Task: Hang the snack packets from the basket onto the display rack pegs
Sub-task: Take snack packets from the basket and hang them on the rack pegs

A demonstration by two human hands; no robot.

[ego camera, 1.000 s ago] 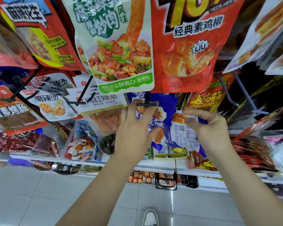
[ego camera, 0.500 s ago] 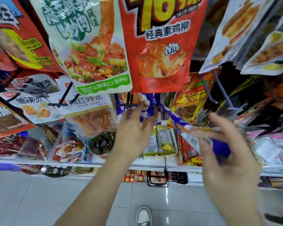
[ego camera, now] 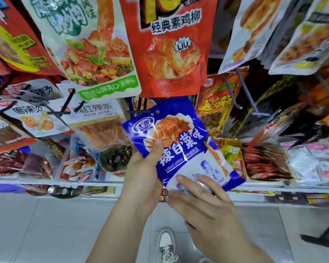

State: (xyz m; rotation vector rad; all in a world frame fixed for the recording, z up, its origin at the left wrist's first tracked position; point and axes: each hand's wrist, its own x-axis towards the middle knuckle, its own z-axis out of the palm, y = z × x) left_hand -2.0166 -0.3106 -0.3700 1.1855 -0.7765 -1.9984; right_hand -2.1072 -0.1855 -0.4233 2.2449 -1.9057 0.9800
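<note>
Here, a black display peg (ego camera: 139,111) stands just above the blue cabbage snack packet (ego camera: 180,149) held up in a person's two bare hands.

The left hand (ego camera: 143,175) grips the packet's left edge, thumb curled onto the printed front, other fingers hidden behind; the peg tip sits above that thumb, just left of the small hang hole (ego camera: 157,112) in the packet's header. The right hand (ego camera: 207,209) lies released, fingers straight against the pale lower panel, steadying rather than clasping. Done well, the left fingers would probably nudge the header leftward until hole meets peg tip, while the right fingertips keep the bag flat and untwisted, before sliding it back along the peg.
</note>
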